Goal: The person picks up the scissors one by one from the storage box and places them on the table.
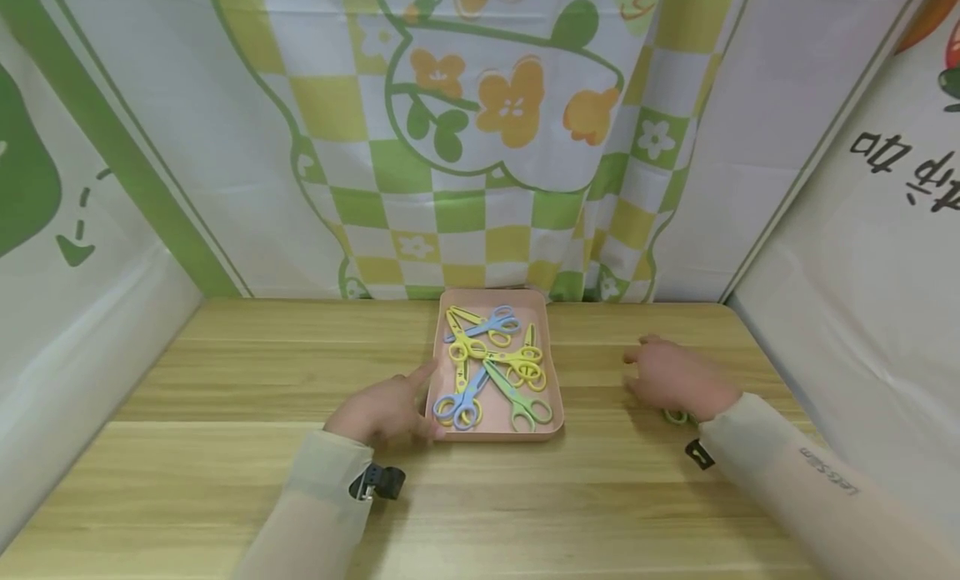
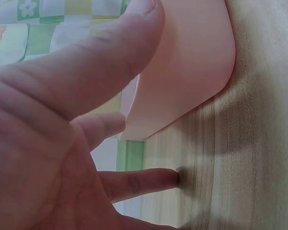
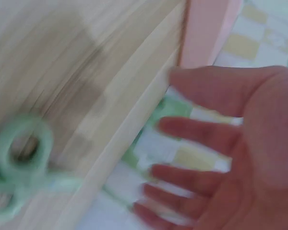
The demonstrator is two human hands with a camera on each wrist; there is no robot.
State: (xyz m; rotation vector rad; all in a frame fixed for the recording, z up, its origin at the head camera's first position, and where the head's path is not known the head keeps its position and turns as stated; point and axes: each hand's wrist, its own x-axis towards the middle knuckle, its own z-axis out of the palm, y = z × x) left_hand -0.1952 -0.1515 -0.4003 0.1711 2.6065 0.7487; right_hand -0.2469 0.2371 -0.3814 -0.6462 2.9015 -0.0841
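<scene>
My left hand [image 1: 386,409] is at the left side of a pink tray [image 1: 498,437], thumb and forefinger right at its rim, fingers spread and straight. In the tray lie several yellow scissors [image 1: 467,345], two blue scissors [image 1: 463,403] and green scissors [image 1: 517,394], overlapping one another. My right hand [image 1: 678,376] is over the right part of the table, with nothing between its fingers. Another pair of green scissors [image 3: 26,179] lies on the table close by, mostly hidden under that hand in the head view.
The wooden table [image 1: 300,355] reaches back to a checked, flowered curtain [image 1: 480,230]. Printed white walls stand on the left and right [image 1: 862,272]. A black strap [image 1: 377,482] hangs at the left wrist, another dark piece [image 1: 699,453] at the right.
</scene>
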